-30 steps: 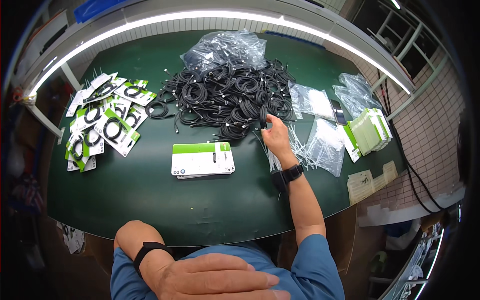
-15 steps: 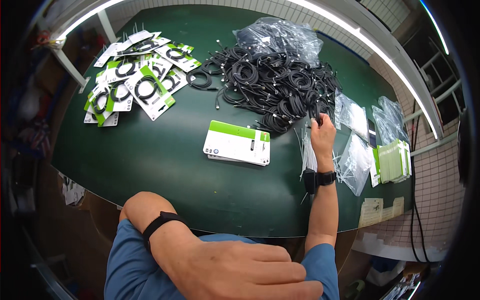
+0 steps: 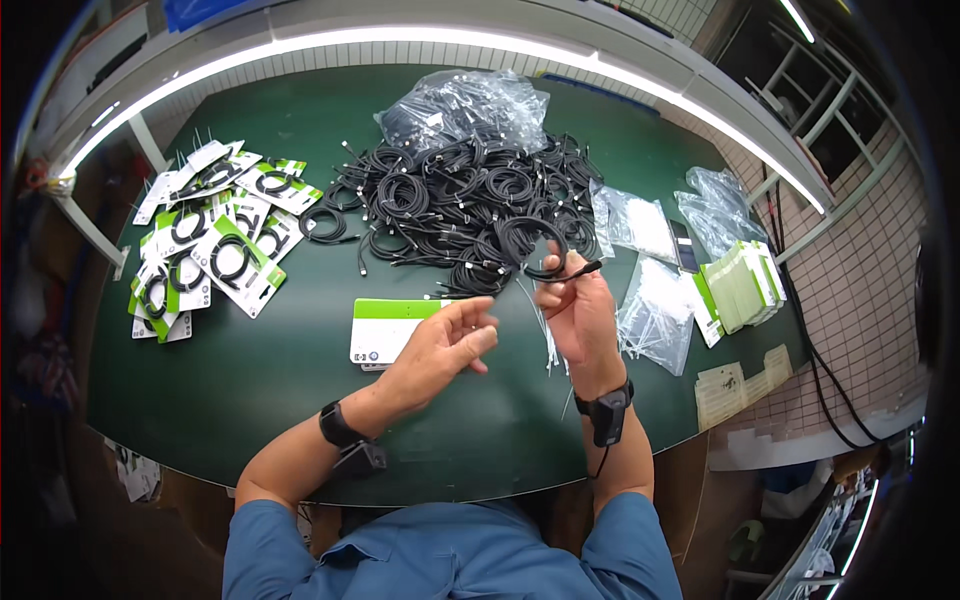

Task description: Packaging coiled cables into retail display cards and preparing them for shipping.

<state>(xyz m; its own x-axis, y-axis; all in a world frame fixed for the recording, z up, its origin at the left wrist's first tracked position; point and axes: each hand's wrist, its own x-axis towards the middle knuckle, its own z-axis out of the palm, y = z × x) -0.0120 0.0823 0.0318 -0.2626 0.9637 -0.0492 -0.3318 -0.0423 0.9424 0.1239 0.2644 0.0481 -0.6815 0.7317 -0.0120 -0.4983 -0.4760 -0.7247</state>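
Note:
Raised above the table, my right hand (image 3: 577, 312) pinches a coiled black cable (image 3: 531, 245), one plug end sticking out to the right past the fingers. My left hand (image 3: 447, 345) hangs with bent fingers apart and nothing in it. Beneath it lies a short stack of white and green backing cards (image 3: 372, 338), partly hidden by that hand. Behind the held coil spreads a big heap of black coiled cables (image 3: 440, 205). Loose white cable ties (image 3: 541, 325) lie beside my right wrist, partly covered by it.
Carded cables (image 3: 232, 262) pile up at the left. A clear plastic bag (image 3: 460, 105) rests on the heap. At the right are bags of white ties (image 3: 655, 318), a phone (image 3: 683, 246) and a stack of green cards (image 3: 738, 288). A lamp bar (image 3: 400, 38) spans the far side.
My right hand has come back from the heap's right edge, now holding a coiled cable. My left hand has risen from near my body to over the card stack. The view has shifted.

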